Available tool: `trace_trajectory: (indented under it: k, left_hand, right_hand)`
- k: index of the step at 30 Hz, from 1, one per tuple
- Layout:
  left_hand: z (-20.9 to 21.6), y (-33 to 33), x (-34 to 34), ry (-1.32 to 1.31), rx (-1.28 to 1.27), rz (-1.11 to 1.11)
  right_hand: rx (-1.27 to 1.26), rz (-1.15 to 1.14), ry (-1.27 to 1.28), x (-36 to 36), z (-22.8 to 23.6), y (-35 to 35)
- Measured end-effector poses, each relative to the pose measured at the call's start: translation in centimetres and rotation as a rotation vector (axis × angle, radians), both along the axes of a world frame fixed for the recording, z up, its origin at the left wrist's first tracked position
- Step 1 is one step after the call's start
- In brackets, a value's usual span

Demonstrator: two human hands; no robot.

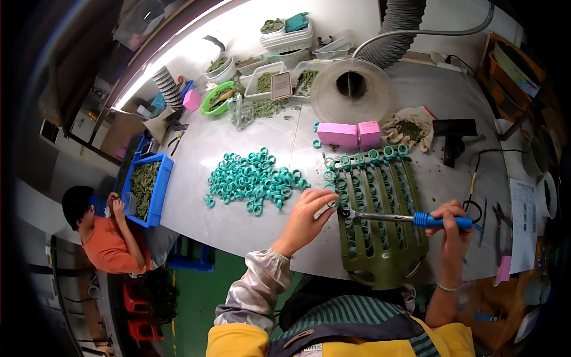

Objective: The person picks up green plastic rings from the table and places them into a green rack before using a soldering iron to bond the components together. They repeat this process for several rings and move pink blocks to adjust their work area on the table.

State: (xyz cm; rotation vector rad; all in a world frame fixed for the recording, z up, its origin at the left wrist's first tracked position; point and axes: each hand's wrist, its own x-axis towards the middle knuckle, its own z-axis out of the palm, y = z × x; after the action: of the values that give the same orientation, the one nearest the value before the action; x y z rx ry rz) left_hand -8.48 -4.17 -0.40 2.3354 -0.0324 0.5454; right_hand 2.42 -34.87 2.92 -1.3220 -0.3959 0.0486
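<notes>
In my right hand [453, 237] is a soldering iron [429, 220] with a blue handle, held level. Its metal shaft crosses an olive-green slotted rack [370, 262], and the dark tip ends beside my left fingers. My left hand [306, 217] is closed in a pinch on a small teal ring [332, 203] at the rack's left edge; the fingers partly cover it. More rings stand along the rack's far edge and left side, and others show between its bars. A heap of loose teal rings [253, 175] lies to the left on the grey table [196, 205].
Pink blocks [338, 135], a stained glove [410, 128] and a clear funnel hood [321, 89] with a duct stand beyond the rack. Tubs of green pieces [264, 81] line the back. Pliers [505, 217] lie right. Another person [110, 238] sits left by a blue crate [156, 196].
</notes>
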Motion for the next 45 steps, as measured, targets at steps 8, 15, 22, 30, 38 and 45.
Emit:
trace_trajectory:
  k: [8, 15, 22, 30, 38, 45]
  left_hand:
    - [-4.1, 7.9, -5.1, 0.216, 0.207, 0.526]
    - [-5.0, 8.4, -7.1, 0.186, -0.569, 0.447]
    - [-0.2, 1.1, -5.5, 0.251, -0.519, 0.188]
    - [0.2, -2.9, -2.5, 0.045, -0.078, 0.05]
    - [-0.4, -2.6, -2.3, 0.067, -0.037, 0.025]
    - [-0.4, 1.1, -2.2, 0.079, -0.196, 0.254]
  right_hand:
    - [0.041, 0.045, -0.008, -0.1, -0.3, -0.5]
    - [0.002, 0.026, 0.004, -0.3, 0.2, -0.8]
    - [-0.006, 0.036, -0.002, -0.7, 0.6, -1.1]
    - [0.05, 0.067, 0.023, -0.7, -0.9, -0.5]
    - [0.039, 0.056, 0.035, -0.8, 0.2, -0.8]
    - [0.064, 0.051, 0.005, -0.3, -0.2, -2.6]
